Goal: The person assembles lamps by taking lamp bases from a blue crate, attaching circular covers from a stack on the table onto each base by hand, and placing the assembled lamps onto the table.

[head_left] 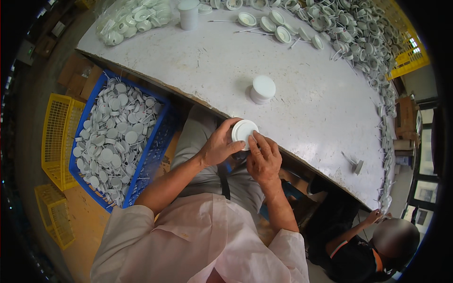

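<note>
Just off the table's near edge, both of my hands hold a white round part point(242, 133) with a raised rim, its flat face turned up. My left hand point(220, 144) wraps its left side, thumb on the front edge. On the other side, the fingers of my right hand point(264, 158) press against its rim and face. Its underside is hidden by the hands. A short white cylinder with a wide flat top point(263, 88) stands on the table point(207, 70) a little beyond my hands.
To my left, a blue crate point(141, 177) holds many white discs with wires, beside yellow baskets point(55, 137). Heaped white wired cups point(349, 33) line the table's far and right sides. A bag of cups point(134, 21) lies far left. Another person point(358, 254) works at right.
</note>
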Action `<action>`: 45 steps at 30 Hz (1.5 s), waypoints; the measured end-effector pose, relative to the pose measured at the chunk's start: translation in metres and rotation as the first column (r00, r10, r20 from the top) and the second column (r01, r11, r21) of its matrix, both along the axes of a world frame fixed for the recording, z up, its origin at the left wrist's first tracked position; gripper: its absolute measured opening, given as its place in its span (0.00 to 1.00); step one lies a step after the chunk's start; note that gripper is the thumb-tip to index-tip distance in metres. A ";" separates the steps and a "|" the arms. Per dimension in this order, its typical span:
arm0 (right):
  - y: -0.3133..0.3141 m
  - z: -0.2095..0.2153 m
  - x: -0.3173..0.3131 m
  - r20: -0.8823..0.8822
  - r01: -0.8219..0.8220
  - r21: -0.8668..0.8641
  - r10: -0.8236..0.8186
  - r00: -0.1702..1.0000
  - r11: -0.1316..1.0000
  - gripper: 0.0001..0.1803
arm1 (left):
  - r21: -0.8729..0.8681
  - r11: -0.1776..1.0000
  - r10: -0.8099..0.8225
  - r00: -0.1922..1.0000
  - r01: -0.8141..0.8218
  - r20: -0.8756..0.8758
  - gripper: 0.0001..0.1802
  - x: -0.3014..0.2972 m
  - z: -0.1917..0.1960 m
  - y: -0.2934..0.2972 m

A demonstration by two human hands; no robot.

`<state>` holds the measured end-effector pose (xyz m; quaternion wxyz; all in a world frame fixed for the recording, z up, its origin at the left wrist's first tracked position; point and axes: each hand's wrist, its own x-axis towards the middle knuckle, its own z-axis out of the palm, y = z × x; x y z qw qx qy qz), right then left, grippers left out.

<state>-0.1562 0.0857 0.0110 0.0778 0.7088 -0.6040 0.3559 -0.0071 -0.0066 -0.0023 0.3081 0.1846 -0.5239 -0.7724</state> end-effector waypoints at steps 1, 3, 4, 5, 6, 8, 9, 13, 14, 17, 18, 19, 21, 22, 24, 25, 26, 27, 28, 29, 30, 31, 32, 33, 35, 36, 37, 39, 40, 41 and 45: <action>0.000 -0.001 0.001 -0.011 0.000 -0.004 0.000 1.000 1.000 0.32 | 0.021 1.000 0.019 0.999 -0.020 0.040 0.33 0.000 -0.003 0.000; -0.001 0.002 0.003 -0.041 0.003 -0.009 -0.003 0.999 1.000 0.28 | 0.040 0.998 0.037 0.996 -0.041 0.080 0.33 -0.001 -0.004 0.001; -0.001 0.003 0.003 -0.071 0.007 -0.013 -0.008 0.997 1.000 0.24 | 0.038 0.998 0.048 0.991 -0.053 0.122 0.31 -0.001 -0.003 0.002; -0.001 0.003 0.004 -0.071 0.008 -0.013 -0.009 0.997 1.000 0.24 | 0.036 0.997 0.059 0.985 -0.066 0.164 0.29 -0.001 -0.001 0.002; -0.001 0.002 0.004 -0.073 0.003 -0.029 -0.005 0.997 1.000 0.23 | 0.035 0.997 0.058 0.985 -0.065 0.164 0.29 -0.001 0.000 0.002; -0.001 0.000 0.005 -0.074 0.000 -0.045 -0.004 0.997 0.999 0.23 | 0.016 0.996 0.081 0.977 -0.086 0.199 0.27 -0.001 0.001 0.001; -0.001 0.000 0.005 -0.071 0.002 -0.052 -0.006 0.997 0.999 0.22 | 0.015 0.996 0.083 0.977 -0.087 0.199 0.27 -0.001 -0.001 0.001; -0.002 0.001 0.007 -0.092 0.008 -0.069 -0.015 0.996 0.998 0.22 | -0.081 0.987 0.147 0.979 -0.137 0.142 0.25 -0.004 -0.007 0.003; -0.002 0.001 0.007 -0.093 0.009 -0.070 -0.015 0.996 0.998 0.22 | -0.100 0.985 0.156 0.978 -0.143 0.142 0.25 -0.004 -0.006 0.003; -0.001 -0.001 0.007 -0.107 0.006 -0.078 -0.014 0.994 0.997 0.22 | -0.119 0.983 0.156 0.971 -0.136 0.180 0.24 -0.003 -0.007 0.003; -0.001 -0.001 0.007 -0.109 0.004 -0.079 -0.013 0.994 0.997 0.22 | -0.120 0.983 0.157 0.971 -0.136 0.180 0.24 -0.003 -0.006 0.003; -0.001 -0.001 0.007 -0.111 0.003 -0.080 -0.012 0.994 0.997 0.23 | -0.107 0.981 0.177 0.968 -0.160 0.178 0.23 -0.004 -0.004 0.004; -0.001 0.000 0.008 -0.111 0.002 -0.080 -0.011 0.994 0.997 0.23 | -0.093 0.979 0.198 0.964 -0.183 0.177 0.23 -0.004 -0.002 0.005; -0.001 0.000 0.009 -0.112 0.001 -0.078 -0.010 0.994 0.997 0.23 | -0.109 0.977 0.203 0.961 -0.186 0.189 0.22 -0.004 -0.002 0.005; -0.001 -0.003 0.010 -0.087 -0.004 -0.084 -0.004 0.996 0.996 0.24 | -0.123 0.975 0.208 0.957 -0.186 0.202 0.22 -0.003 0.000 0.006; -0.001 -0.006 0.010 -0.064 -0.008 -0.091 0.002 0.998 0.996 0.24 | -0.163 0.967 0.227 0.947 -0.193 0.225 0.22 -0.004 0.003 0.007; 0.000 -0.008 0.009 -0.062 -0.006 -0.089 0.001 0.998 0.996 0.24 | -0.203 0.959 0.247 0.937 -0.199 0.247 0.22 -0.004 0.004 0.008; -0.001 -0.011 0.007 -0.052 -0.013 -0.076 0.009 0.999 0.997 0.23 | -0.202 0.959 0.244 0.938 -0.197 0.247 0.22 -0.005 0.003 0.008; 0.000 -0.014 0.005 -0.043 -0.019 -0.062 0.017 0.999 0.998 0.23 | -0.235 0.951 0.260 0.929 -0.200 0.263 0.21 -0.007 0.001 0.009; 0.002 -0.017 0.004 -0.045 -0.014 -0.060 0.011 0.999 0.998 0.23 | -0.268 0.942 0.275 0.921 -0.201 0.276 0.20 -0.009 0.000 0.009; 0.003 -0.018 0.002 -0.010 -0.026 -0.032 0.026 1.000 0.999 0.26 | -0.265 0.945 0.264 0.925 -0.192 0.272 0.20 -0.011 -0.002 0.010; 0.006 -0.018 -0.001 0.023 -0.036 -0.004 0.036 0.999 0.999 0.28 | -0.270 0.940 0.283 0.915 -0.207 0.286 0.21 -0.013 -0.004 0.010; 0.008 -0.017 -0.002 0.013 -0.018 0.000 0.018 1.000 1.000 0.28 | -0.274 0.937 0.298 0.907 -0.218 0.298 0.21 -0.016 -0.007 0.010; 0.005 -0.009 -0.001 0.026 -0.052 0.038 0.051 0.998 0.998 0.28 | -0.213 0.943 0.309 0.909 -0.255 0.280 0.21 -0.016 -0.020 0.007; 0.005 -0.006 0.000 0.155 -0.135 0.089 0.120 0.981 0.987 0.27 | -0.141 0.931 0.362 0.899 -0.337 0.247 0.23 -0.008 -0.036 0.005; 0.007 -0.005 -0.011 0.141 -0.104 0.097 0.090 0.986 0.990 0.27 | -0.138 0.908 0.419 0.877 -0.397 0.235 0.24 0.001 -0.039 0.002; 0.008 -0.003 -0.022 0.110 -0.009 0.059 0.002 0.994 0.998 0.26 | -0.155 0.890 0.456 0.851 -0.430 0.260 0.25 0.015 -0.037 -0.003; 0.014 0.001 -0.054 0.090 0.278 -0.009 -0.276 0.957 0.961 0.22 | -0.132 0.842 0.536 0.779 -0.524 0.326 0.26 0.049 -0.036 -0.016; 0.025 -0.010 -0.088 0.022 0.432 -0.061 -0.431 0.902 0.900 0.22 | -0.096 0.805 0.576 0.731 -0.586 0.367 0.26 0.068 -0.040 -0.025; 0.035 -0.023 -0.130 -0.096 0.604 -0.082 -0.610 0.787 0.793 0.22 | -0.026 0.773 0.586 0.698 -0.634 0.411 0.25 0.091 -0.045 -0.033; 0.103 -0.023 -0.244 -0.433 0.943 0.096 -0.840 0.328 0.319 0.23 | 0.069 0.637 0.648 0.582 -0.767 0.492 0.21 0.179 -0.067 -0.060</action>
